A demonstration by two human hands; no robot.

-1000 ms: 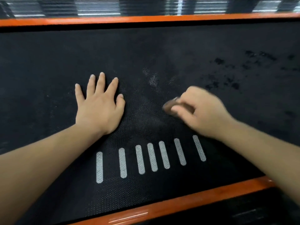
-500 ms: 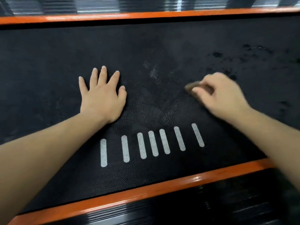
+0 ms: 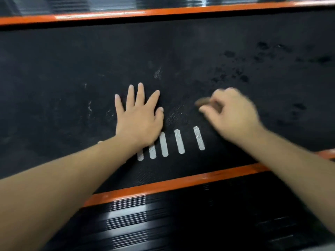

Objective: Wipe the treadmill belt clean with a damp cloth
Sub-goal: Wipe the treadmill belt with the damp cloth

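here, in the head view, the right hand (image 3: 233,115) shows blurred, with its fingers and thumb curled in on a small brownish cloth (image 3: 204,102). the cloth pokes out past the fingertips and lies against the black belt (image 3: 72,73). just beside that grip, on its thumb side, the left hand (image 3: 139,116) lies flat on the belt with straight, spread fingers and holds nothing. between the two hands and nearer the wrists runs a row of white stripes (image 3: 179,141); the left wrist covers some of them. beyond the cloth, up and to the outer side of the right hand, dark wet spots (image 3: 235,75) dot the belt. a pale smudge (image 3: 157,73) sits beyond the left fingertips. under both forearms an orange strip (image 3: 172,183) edges the belt, with a ribbed black rail (image 3: 163,216) behind it. a second orange strip (image 3: 163,10) runs far beyond the hands.
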